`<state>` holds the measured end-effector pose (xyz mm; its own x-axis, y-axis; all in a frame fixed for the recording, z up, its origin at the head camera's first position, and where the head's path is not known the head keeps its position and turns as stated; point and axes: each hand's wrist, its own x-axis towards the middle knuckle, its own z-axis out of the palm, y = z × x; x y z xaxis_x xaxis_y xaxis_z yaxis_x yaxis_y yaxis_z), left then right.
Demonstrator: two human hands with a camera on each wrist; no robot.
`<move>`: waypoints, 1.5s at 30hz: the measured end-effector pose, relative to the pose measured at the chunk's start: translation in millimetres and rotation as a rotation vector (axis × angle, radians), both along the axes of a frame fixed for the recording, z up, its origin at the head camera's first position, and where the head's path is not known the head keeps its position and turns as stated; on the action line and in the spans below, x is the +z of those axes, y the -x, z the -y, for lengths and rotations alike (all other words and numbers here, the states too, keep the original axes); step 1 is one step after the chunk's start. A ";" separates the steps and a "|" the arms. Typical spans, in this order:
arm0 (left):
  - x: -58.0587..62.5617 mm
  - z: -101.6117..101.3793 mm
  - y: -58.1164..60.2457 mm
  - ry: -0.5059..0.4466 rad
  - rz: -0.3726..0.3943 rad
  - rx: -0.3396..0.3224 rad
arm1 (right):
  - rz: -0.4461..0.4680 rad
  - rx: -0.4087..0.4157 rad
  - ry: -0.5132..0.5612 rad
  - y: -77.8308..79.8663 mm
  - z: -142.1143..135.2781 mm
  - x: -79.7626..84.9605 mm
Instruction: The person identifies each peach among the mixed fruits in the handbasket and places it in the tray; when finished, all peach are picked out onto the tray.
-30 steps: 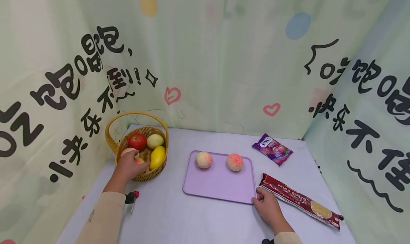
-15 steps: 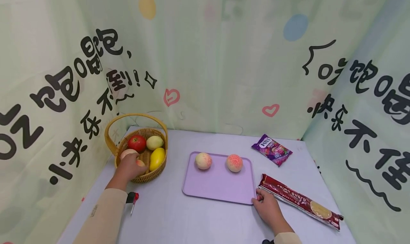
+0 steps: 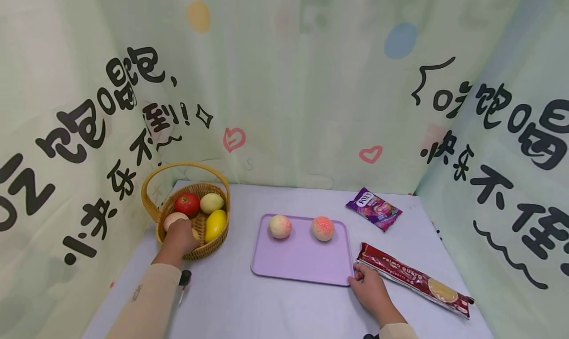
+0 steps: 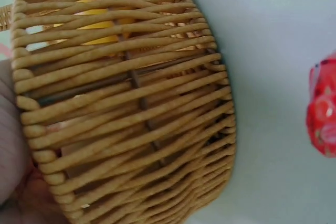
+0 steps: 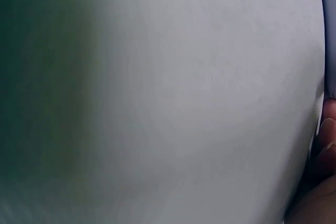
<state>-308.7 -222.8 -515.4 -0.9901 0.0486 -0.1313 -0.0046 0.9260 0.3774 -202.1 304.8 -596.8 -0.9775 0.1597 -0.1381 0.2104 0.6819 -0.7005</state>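
Note:
My left hand (image 3: 180,237) reaches over the near rim of the wicker basket (image 3: 205,251), its fingers curled round a peach (image 3: 195,234) that is mostly covered by the hand. Beside it in the basket lie another peach (image 3: 174,220), a red fruit (image 3: 187,204), a pale yellow-green fruit (image 3: 212,203) and a yellow mango (image 3: 215,225). The left wrist view shows the basket's woven side (image 4: 131,108) close up. My right hand (image 3: 369,284) pinches the near right corner of the purple tray (image 3: 302,265). Two peaches, one pale (image 3: 280,227) and one pinker (image 3: 323,229), sit on the tray's far half.
A dark red spaghetti pack (image 3: 413,279) lies right of the tray, with a purple candy bag (image 3: 374,209) behind it. A lollipop with a red wrapper (image 4: 323,111) rests near the left wrist. Printed curtains (image 3: 284,106) enclose the table on the back and sides.
My left hand has sunk lower into the basket, and its thumb has drawn in toward the fingers around the peach. The right hand stays at the tray corner. The head view has shifted slightly.

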 end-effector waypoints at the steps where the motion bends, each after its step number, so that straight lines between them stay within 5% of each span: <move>1: -1.7 0.6 -0.6 -0.004 -0.012 0.002 | -0.001 0.001 -0.003 0.1 0.3 -0.2; 26: -7.1 5.6 -8.7 -0.198 -0.152 0.068 | 0.018 0.007 -0.017 1.8 0.3 1.0; 45: 9.4 12.6 -12.7 -0.326 -0.086 0.195 | 0.043 -0.007 -0.002 0.2 0.9 4.3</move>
<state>-296.1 -235.3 -506.0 -0.9917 -0.1158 -0.0561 -0.1240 0.7421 0.6587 -202.3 303.9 -592.5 -0.9695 0.1663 -0.1801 0.2450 0.6816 -0.6895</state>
